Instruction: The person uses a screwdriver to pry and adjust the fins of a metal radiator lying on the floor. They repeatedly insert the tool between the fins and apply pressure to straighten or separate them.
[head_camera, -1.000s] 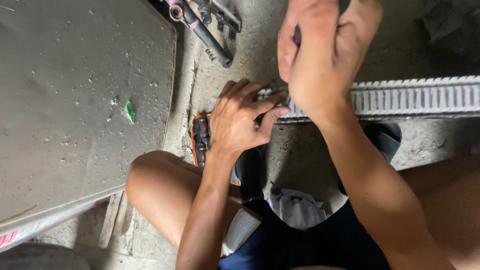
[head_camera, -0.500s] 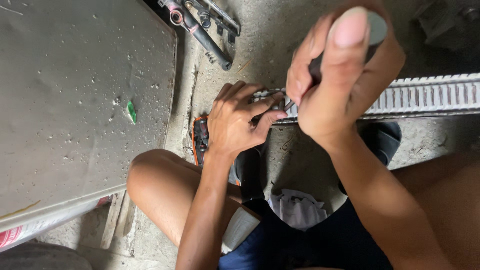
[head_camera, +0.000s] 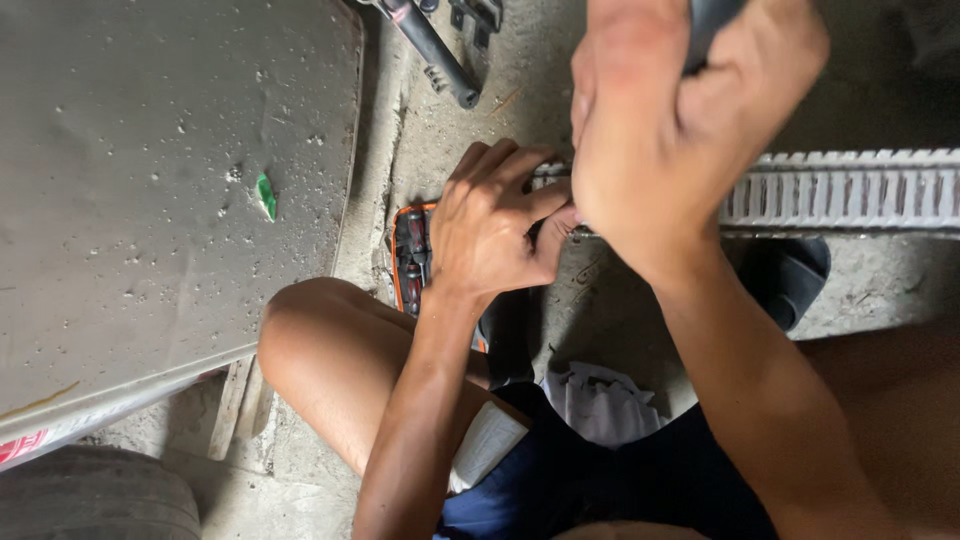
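**Hands meet at the white slotted strip**

A grey panel (head_camera: 150, 200) with a green fleck (head_camera: 266, 196) lies at your left. Your right hand (head_camera: 670, 140) has its grip clamped on a dark tool handle (head_camera: 712, 25); your left hand (head_camera: 495, 225) pinches the end of the white slotted strip (head_camera: 850, 190) on the floor, beside an orange-edged tool case (head_camera: 408, 255).

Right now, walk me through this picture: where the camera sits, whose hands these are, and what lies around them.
The camera is worn on a person's head and looks down past bare knees to a dusty concrete floor. The left hand presses on the end of a white ribbed strip. The right hand, raised closer to the camera, grips a dark tool handle; its tip is hidden. An orange-edged tool case lies by the left hand, a grey panel at the left, metal tools above.
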